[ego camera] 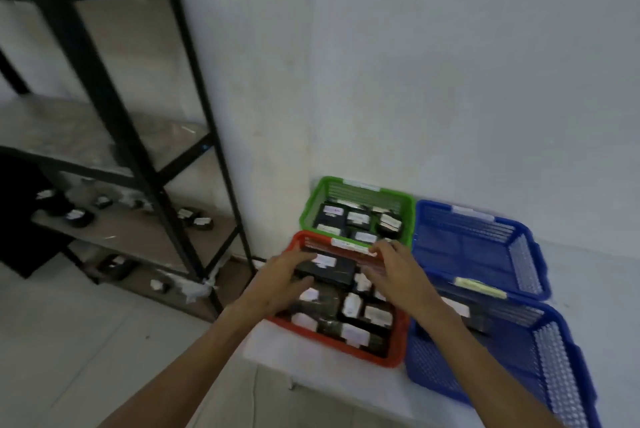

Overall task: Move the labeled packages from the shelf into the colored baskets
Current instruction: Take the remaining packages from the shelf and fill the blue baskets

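Observation:
A red basket (341, 346) on the floor holds several black packages with white labels. On top of them at the far end lies a long black labeled package (329, 270). My left hand (282, 277) grips its left end. My right hand (398, 271) hovers just right of it with fingers apart, its fingertips near the basket's far rim label. Behind stands a green basket (317, 197) with several labeled packages. More labeled packages (195, 219) lie on the lower boards of the black shelf (145, 164) at the left.
Two blue baskets stand right of the red one: the far blue basket (485, 223) looks bare inside, and the near blue basket (554, 358) holds a dark package partly hidden by my right arm. All baskets sit on a white sheet against the wall. The picture is blurred.

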The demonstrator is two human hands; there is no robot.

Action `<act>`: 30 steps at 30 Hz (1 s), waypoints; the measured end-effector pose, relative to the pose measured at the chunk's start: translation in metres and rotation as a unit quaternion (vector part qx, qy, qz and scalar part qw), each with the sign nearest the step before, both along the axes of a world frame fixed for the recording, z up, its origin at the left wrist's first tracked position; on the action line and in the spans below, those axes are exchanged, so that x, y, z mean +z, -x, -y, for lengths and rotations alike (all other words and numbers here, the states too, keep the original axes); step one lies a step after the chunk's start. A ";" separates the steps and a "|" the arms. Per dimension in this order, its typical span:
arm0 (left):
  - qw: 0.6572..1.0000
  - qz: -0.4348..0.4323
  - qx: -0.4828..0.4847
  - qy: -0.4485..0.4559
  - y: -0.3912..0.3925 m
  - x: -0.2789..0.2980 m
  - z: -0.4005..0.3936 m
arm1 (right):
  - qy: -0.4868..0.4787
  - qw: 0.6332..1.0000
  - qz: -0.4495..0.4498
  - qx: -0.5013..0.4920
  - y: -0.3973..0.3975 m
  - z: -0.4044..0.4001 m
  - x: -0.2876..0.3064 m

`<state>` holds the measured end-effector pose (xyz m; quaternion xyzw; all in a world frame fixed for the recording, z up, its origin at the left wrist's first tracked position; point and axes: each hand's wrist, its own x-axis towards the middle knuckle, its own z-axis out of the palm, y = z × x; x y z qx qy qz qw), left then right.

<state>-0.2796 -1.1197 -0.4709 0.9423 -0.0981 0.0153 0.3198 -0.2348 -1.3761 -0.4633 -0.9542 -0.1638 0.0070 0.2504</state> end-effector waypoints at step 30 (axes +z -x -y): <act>0.958 -0.133 0.255 0.016 -0.030 -0.058 -0.755 | -0.046 0.959 -0.173 0.219 -0.108 -0.815 -0.070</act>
